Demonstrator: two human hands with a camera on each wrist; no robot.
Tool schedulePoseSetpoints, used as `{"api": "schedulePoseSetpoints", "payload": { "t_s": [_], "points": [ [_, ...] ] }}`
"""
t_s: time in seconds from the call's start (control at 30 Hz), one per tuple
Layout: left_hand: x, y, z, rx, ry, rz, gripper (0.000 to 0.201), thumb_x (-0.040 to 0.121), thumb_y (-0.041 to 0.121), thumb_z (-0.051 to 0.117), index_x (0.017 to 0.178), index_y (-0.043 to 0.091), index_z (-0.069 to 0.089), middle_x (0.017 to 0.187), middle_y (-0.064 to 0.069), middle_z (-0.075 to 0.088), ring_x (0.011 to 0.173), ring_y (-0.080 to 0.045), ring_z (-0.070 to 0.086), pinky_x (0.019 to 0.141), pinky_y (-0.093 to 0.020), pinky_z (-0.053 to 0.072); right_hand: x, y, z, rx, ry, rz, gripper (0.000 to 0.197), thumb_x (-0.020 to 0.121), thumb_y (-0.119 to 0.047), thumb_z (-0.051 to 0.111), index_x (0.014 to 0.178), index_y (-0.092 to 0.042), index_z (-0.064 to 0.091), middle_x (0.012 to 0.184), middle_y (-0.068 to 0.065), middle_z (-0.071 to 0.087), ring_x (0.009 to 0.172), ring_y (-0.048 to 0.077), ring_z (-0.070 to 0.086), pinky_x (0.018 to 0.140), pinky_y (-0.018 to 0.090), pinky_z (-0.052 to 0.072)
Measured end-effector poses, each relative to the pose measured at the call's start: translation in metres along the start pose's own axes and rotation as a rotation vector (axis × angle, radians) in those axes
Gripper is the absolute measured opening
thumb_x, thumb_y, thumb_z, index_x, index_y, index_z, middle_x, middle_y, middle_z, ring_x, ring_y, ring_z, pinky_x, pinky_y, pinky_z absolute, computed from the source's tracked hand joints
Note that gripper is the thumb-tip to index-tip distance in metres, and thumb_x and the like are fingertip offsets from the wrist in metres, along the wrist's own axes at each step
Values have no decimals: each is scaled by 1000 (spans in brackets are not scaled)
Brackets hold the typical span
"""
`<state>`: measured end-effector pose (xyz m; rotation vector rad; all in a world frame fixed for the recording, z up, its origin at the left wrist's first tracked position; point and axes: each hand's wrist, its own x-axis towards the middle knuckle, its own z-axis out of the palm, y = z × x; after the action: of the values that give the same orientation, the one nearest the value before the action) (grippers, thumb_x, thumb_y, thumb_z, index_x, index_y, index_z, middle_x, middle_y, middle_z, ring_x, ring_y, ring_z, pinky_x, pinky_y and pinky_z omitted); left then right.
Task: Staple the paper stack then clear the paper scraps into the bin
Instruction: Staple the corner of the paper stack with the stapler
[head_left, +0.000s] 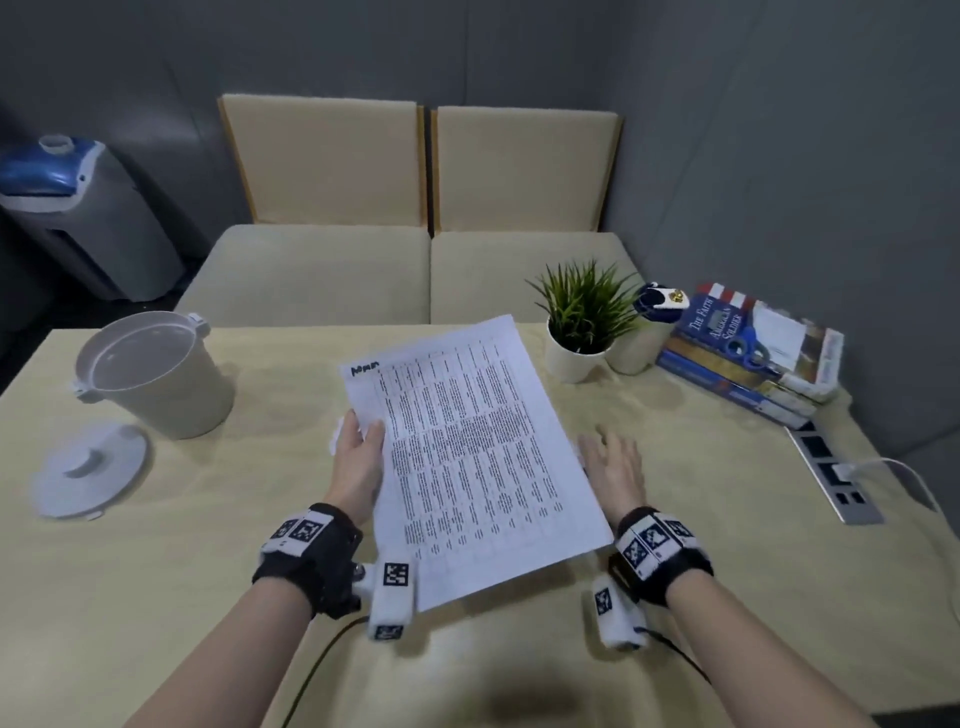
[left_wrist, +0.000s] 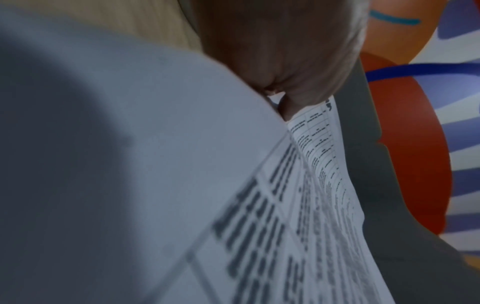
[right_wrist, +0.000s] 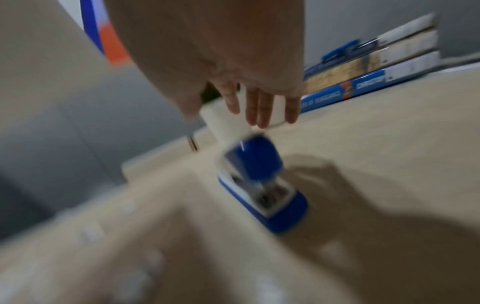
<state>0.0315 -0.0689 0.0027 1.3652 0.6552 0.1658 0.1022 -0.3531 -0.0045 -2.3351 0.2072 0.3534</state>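
My left hand (head_left: 358, 447) holds a printed paper stack (head_left: 467, 457) by its left edge, lifted and tilted above the table; in the left wrist view the thumb (left_wrist: 298, 82) presses on the sheets (left_wrist: 182, 185). My right hand (head_left: 613, 462) is open, fingers straight, beside the stack's right edge. Below it, in the right wrist view, a blue and white stapler (right_wrist: 262, 185) lies on the table under the fingers (right_wrist: 259, 107), apart from them. In the head view the stack hides the stapler. Small white paper scraps (right_wrist: 145, 273) lie blurred on the table. The white bin (head_left: 150, 374) stands open at the left.
The bin's lid (head_left: 91, 470) lies on the table in front of the bin. A potted plant (head_left: 582, 322), a pile of books (head_left: 753, 348) with blue scissors on top and a power strip (head_left: 831, 473) are at the right. Two cushioned seats are behind the table.
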Motion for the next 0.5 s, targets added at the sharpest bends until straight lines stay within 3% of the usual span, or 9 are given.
{"api": "schedulePoseSetpoints", "payload": {
  "t_s": [0.1,0.17,0.2,0.23,0.3,0.4,0.47,0.5],
  "points": [
    [-3,-1,42,24,-85,-44,32,99,19,41,132,18,42,132,-9,57,117,-31,57,100,-53,46,-42,2,-52,816,-334,177,64,94,-58,30,125,-10,59,120,12,65,112,27,60,90,39,48],
    [-8,-4,78,51,-151,-48,34,96,26,44,129,18,42,133,-9,56,118,-29,57,101,-51,46,-66,21,-81,918,-497,184,57,84,-57,54,117,-11,66,115,12,70,107,28,66,85,40,55],
    [-9,-9,96,49,-186,-48,42,92,31,46,132,18,41,137,-9,54,121,-29,56,103,-52,45,-72,36,-91,886,-531,175,58,75,-46,71,118,-8,65,115,13,70,106,29,67,84,39,57],
    [-11,-13,113,53,-208,-53,43,91,32,46,131,17,41,136,-10,55,120,-29,57,103,-53,45,-74,53,-98,834,-517,172,61,71,-29,78,123,-4,60,116,14,70,106,29,67,85,36,57],
    [-27,-13,149,81,-260,-62,30,96,26,44,122,10,45,126,-11,61,110,-28,63,97,-51,50,-69,86,-111,747,-394,219,49,82,-2,64,130,0,51,118,15,68,107,29,67,86,33,57],
    [-66,-8,194,115,-413,-145,26,97,19,46,122,13,41,126,-17,60,106,-33,63,93,-49,52,-57,133,-132,764,-194,284,43,88,7,51,131,3,48,117,18,68,96,26,71,77,32,60],
    [-85,-17,217,210,-549,-182,35,93,11,46,127,12,39,130,-27,54,112,-46,57,93,-55,47,-49,155,-146,768,-95,311,37,89,8,48,126,2,49,100,12,73,78,19,74,62,28,60],
    [-92,-24,226,262,-602,-209,38,90,6,43,128,11,39,128,-27,56,113,-46,56,92,-53,48,-45,161,-153,763,-55,328,35,90,9,47,124,0,49,93,8,75,70,16,74,56,26,59]
  ]
}}
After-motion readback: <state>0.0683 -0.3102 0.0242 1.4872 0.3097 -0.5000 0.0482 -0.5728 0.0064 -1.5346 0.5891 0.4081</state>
